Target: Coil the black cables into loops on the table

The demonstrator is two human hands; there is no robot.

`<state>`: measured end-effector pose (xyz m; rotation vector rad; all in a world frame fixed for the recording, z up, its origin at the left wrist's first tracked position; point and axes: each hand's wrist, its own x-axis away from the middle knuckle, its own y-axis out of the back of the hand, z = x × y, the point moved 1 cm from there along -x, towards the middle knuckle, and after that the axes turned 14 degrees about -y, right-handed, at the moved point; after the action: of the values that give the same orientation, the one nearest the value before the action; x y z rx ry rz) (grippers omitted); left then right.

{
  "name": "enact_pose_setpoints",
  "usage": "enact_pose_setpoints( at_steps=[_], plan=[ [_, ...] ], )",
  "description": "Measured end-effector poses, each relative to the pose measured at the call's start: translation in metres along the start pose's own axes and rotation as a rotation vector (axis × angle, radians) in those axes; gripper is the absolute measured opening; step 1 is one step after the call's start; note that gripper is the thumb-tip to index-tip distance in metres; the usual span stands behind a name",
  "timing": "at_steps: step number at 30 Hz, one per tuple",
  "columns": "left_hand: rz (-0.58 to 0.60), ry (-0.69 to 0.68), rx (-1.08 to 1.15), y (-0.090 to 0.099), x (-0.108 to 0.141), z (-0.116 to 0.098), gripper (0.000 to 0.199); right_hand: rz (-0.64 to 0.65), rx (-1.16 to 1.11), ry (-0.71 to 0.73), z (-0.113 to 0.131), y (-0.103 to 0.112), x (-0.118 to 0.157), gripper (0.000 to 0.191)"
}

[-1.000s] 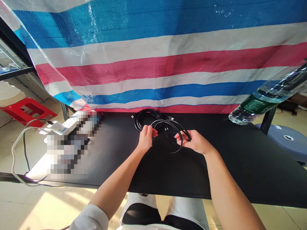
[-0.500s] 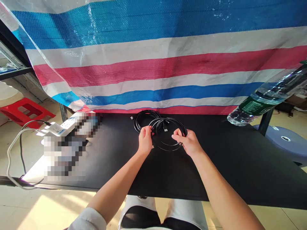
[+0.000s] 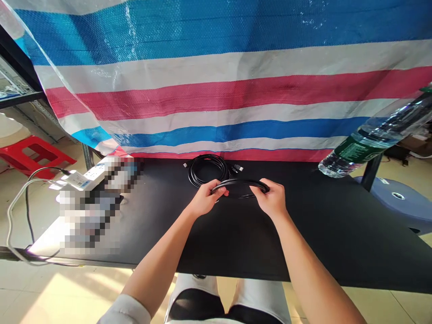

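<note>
A coiled black cable point(image 3: 239, 182) is stretched between my two hands above the black tabletop point(image 3: 236, 243). My left hand point(image 3: 205, 198) is closed round the left side of the coil, and a small connector tip pokes out just below its fingers. On the right side, my right hand point(image 3: 274, 197) grips the coil with the thumb laid along it. The loops look flattened, seen nearly edge-on. Behind my left hand another black cable coil point(image 3: 193, 173) lies on the table, with plugs point(image 3: 239, 168) at its right and a small metal connector point(image 3: 185, 165) at its left.
A tilted-looking water bottle point(image 3: 354, 150) with a green label stands at the back right. A white power strip point(image 3: 97, 173) with cords and blurred-out items are on the left. A striped woven sheet point(image 3: 216, 90) hangs behind. A red stool point(image 3: 35, 155) and a blue-grey stool point(image 3: 401, 202) flank the table.
The held coil has tipped from an open ring to nearly edge-on, its loops drawn together. My left hand has turned and my right hand has shifted slightly right. The coil behind is now less covered.
</note>
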<state>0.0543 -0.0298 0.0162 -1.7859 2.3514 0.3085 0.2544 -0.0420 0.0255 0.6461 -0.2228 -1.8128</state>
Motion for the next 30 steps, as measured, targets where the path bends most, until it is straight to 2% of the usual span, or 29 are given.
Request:
enact_pose_setpoints(
  at_steps=[3, 7, 10, 12, 15, 18, 20, 23, 26, 28, 30],
  plan=[
    [0.094, -0.063, -0.127, 0.008, 0.0, -0.005, 0.022, 0.033, 0.058, 0.069, -0.001, 0.001, -0.001, 0.053],
    [0.223, -0.063, -0.251, 0.015, -0.001, -0.007, 0.015, 0.212, 0.113, 0.059, -0.005, -0.003, -0.002, 0.05],
    [0.23, -0.035, -0.284, 0.014, -0.002, -0.001, 0.022, 0.246, 0.143, 0.049, -0.01, -0.005, -0.003, 0.048],
    [0.173, -0.032, -0.246, 0.01, -0.003, 0.004, 0.03, 0.185, 0.161, 0.061, -0.015, -0.006, -0.003, 0.047],
    [0.06, 0.014, -0.022, -0.001, -0.004, 0.013, 0.043, 0.062, 0.176, 0.048, -0.022, -0.012, -0.001, 0.041],
    [-0.142, 0.053, 0.264, -0.006, -0.006, 0.014, 0.051, -0.084, 0.225, 0.025, -0.023, -0.022, 0.0, 0.034],
    [-0.272, 0.047, 0.388, -0.003, -0.008, 0.01, 0.053, -0.119, 0.337, 0.003, -0.015, -0.031, -0.003, 0.032],
    [-0.39, 0.04, 0.47, 0.012, -0.014, 0.004, 0.046, -0.017, 0.606, -0.118, 0.009, -0.047, -0.016, 0.031],
    [-0.539, -0.022, 0.426, 0.034, -0.02, 0.006, 0.047, 0.126, 0.78, -0.255, 0.039, -0.064, -0.037, 0.035],
    [-0.618, -0.082, 0.262, 0.047, -0.022, 0.01, 0.049, 0.186, 0.807, -0.292, 0.054, -0.076, -0.051, 0.038],
    [-0.604, -0.07, -0.022, 0.056, -0.023, 0.017, 0.048, 0.257, 0.806, -0.339, 0.061, -0.086, -0.063, 0.038]
  ],
)
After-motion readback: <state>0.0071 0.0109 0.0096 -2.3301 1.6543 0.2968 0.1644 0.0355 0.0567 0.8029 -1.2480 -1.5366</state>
